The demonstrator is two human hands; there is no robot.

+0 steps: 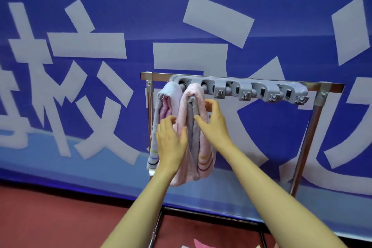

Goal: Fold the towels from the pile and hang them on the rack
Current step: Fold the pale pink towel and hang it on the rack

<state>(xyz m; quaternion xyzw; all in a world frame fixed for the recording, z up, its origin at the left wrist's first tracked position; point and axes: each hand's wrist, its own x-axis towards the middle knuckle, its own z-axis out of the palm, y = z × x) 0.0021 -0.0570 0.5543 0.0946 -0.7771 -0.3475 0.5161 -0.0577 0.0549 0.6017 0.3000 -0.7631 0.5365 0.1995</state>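
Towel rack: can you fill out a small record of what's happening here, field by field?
rack: metal frame with a grey hook strip along the top bar
towels hung: two, a pale towel at the leftmost hook, a pink towel beside it
left hand: rests flat on the pink towel
right hand: at that towel's right edge, grip unclear
free hooks: those further right
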